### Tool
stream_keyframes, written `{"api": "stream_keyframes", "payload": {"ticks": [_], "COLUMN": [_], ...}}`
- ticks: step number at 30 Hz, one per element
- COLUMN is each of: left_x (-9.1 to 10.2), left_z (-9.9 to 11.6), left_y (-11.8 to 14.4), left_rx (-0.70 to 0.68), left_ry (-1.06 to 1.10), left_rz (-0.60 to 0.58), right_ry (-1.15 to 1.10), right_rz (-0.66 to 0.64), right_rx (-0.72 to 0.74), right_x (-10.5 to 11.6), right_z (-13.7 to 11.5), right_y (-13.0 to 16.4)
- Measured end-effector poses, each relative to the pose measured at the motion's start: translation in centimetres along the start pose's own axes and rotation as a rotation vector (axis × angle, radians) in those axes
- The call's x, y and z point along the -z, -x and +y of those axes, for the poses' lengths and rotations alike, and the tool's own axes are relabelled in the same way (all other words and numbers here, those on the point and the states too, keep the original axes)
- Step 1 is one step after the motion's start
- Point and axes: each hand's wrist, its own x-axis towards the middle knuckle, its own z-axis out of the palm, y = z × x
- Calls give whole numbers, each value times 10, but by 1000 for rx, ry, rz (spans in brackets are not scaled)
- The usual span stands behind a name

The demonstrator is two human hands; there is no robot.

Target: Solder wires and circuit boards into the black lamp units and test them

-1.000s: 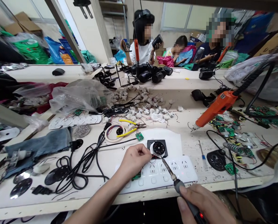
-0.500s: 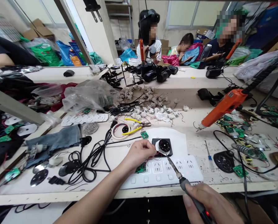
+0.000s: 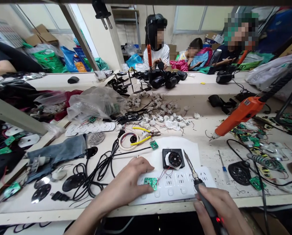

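My right hand point(image 3: 217, 209) is wrapped round the grey handle of a soldering iron point(image 3: 202, 191), whose metal tip points up just right of a black square block point(image 3: 164, 160). On that block rests a small part with a round black perforated disc point(image 3: 174, 159) and a white base. Thin red wires run from it toward a small green circuit board point(image 3: 149, 182) on a white power strip point(image 3: 177, 187). Over the board's left side, my left hand point(image 3: 133, 176) has thumb and fingers spread apart; the thumb tip is at the board's lower edge.
An orange electric screwdriver point(image 3: 239, 116) hangs at the right. Yellow-handled pliers point(image 3: 142, 140), a tape roll point(image 3: 122, 143) and black cables point(image 3: 99, 168) lie behind and left. Small white motors point(image 3: 160, 119) are heaped farther back. A person point(image 3: 158, 49) sits across the bench.
My left hand has let go of the part on the block and moved left and down to the circuit board. The soldering iron tip has shifted up and right, away from the part.
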Motion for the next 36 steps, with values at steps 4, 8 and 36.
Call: {"api": "stream_keyframes", "payload": {"ticks": [4, 8, 36], "left_x": [-6, -5, -57], "left_z": [4, 3, 26], "left_y": [6, 10, -11], "left_rx": [-52, -59, 252], "left_ry": [-88, -115, 43], "left_rz": [-70, -97, 178], "right_ry": [45, 126, 119], "right_rz": [-61, -193, -384], "right_rx": [74, 182, -67], "right_x": [-6, -9, -58], "right_z": [12, 27, 73], "right_y": [6, 1, -42]}}
